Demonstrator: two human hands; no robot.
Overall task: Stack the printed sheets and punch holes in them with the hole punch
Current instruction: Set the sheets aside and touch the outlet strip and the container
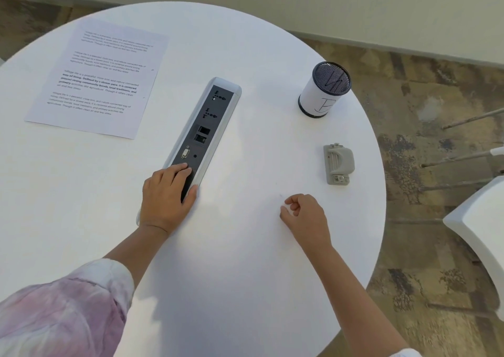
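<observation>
A printed sheet [99,79] with several paragraphs of text lies flat at the far left of the round white table [245,261]. The grey hole punch [338,163] sits near the table's right edge, untouched. My left hand [166,195] rests flat, fingers straight, on the near end of the socket strip in the table's middle. My right hand [305,217] lies on the tabletop a little below and left of the punch, fingers curled; whether it pinches a small white scrap I cannot tell.
A long grey socket strip [207,127] is set into the table's centre. A white-wrapped mesh pen cup [324,89] stands at the far right. A white chair [480,231] and thin metal legs stand beyond the table's right edge.
</observation>
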